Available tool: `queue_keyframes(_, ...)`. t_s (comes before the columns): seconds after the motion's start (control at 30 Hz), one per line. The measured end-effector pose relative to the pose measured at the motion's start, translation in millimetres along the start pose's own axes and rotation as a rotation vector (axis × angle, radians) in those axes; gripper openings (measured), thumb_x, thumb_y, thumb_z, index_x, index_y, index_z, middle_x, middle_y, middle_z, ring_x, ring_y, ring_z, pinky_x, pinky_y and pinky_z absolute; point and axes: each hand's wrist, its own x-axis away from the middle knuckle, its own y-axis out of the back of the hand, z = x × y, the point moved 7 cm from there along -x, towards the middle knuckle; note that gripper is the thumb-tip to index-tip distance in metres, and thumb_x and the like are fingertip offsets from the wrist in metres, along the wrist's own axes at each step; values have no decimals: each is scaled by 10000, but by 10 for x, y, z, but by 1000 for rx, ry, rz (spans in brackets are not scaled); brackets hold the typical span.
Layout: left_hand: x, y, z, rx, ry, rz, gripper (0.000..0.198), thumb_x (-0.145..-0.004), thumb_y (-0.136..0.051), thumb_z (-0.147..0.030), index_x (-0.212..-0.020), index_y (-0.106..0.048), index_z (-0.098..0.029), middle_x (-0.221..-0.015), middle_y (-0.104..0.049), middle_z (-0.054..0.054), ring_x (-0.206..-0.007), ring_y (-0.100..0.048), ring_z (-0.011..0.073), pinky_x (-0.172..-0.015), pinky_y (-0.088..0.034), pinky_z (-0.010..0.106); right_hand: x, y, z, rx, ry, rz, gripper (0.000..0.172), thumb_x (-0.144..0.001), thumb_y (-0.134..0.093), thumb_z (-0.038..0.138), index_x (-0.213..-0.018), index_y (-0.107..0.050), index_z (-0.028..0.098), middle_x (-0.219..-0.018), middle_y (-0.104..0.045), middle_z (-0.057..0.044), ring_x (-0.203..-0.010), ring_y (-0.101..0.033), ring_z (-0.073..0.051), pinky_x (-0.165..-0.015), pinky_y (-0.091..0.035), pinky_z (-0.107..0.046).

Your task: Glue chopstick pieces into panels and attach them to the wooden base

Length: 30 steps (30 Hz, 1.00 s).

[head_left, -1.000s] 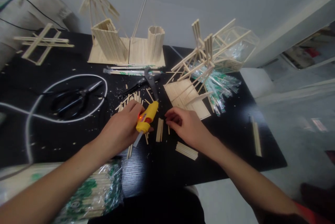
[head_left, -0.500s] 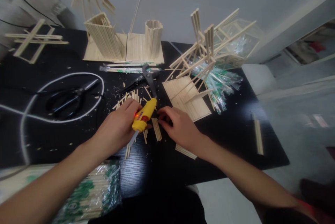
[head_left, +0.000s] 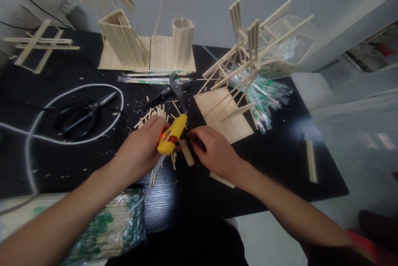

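Observation:
My left hand (head_left: 145, 146) is wrapped round a yellow hot glue gun (head_left: 173, 133), its red light lit and a clear glue stick (head_left: 159, 163) poking out of the back. The gun's nozzle points away from me. Just right of it, my right hand (head_left: 213, 148) has its fingers curled down at a small row of short wooden sticks (head_left: 187, 153) on the black table. Whatever those fingertips pinch is hidden. More cut sticks (head_left: 157, 113) lie loose beyond and beneath my left hand. Another joined strip of sticks (head_left: 222, 180) lies by my right wrist.
Pliers (head_left: 178, 92) lie beyond the glue gun. Stick-built structures (head_left: 183, 42) stand at the back, with a wooden frame on a flat base (head_left: 224, 117) to the right. Scissors (head_left: 88, 114) and a white cable (head_left: 77, 88) are left; bagged sticks (head_left: 105, 224) lie at front left.
The camera view has shifted slightly. Both hands stay almost in place, the left still holding the glue gun and the right still at the short row of sticks.

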Motion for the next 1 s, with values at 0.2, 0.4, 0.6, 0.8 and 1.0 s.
queue_keyframes(0.2, 14, -58, 29, 21, 29, 25, 246, -930, -647, -384, -969, -473, -214, -939, -572, 46, -730, -581, 188, -611, -417, 316, 234, 116, 180, -20, 102, 19, 66, -985, -650, 220, -988, -702, 180, -981, -718, -80, -934, -655, -223, -856, -558, -365)
queue_keyframes(0.4, 17, -95, 45, 24, 42, 29, 187, -936, -624, -333, -982, -485, -217, -885, -576, 14, -693, -575, 175, -601, -400, 301, 393, 8, 392, 212, 186, 4, 261, -1011, -609, 294, -1182, -709, 124, -1096, -698, -150, -952, -617, -259, -856, -566, -424)
queue_keyframes(0.6, 11, -39, 34, 34, 34, -31, 175, -965, -626, -355, -984, -519, -218, -913, -594, 15, -723, -588, 168, -647, -423, 299, 419, -95, 451, 284, 186, -56, 209, -1007, -580, 226, -1103, -731, 118, -1040, -688, -139, -901, -599, -243, -811, -561, -392)
queue_keyframes(0.8, 28, -28, 53, 56, 46, -7, 237, -958, -640, -421, -962, -525, -214, -867, -601, 15, -708, -574, 165, -634, -422, 295, 402, -76, 368, 263, 201, -65, 206, -954, -567, 82, -1056, -740, 125, -1029, -708, -119, -907, -605, -233, -837, -560, -384)
queue_keyframes(1.0, 4, 17, 53, 80, 102, 13, 273, -933, -618, -459, -891, -512, -211, -793, -615, 15, -650, -568, 166, -600, -407, 299, 365, 55, 249, 240, 248, -87, 263, -971, -524, 34, -1143, -710, 104, -1082, -752, -109, -1018, -636, -245, -904, -563, -391)
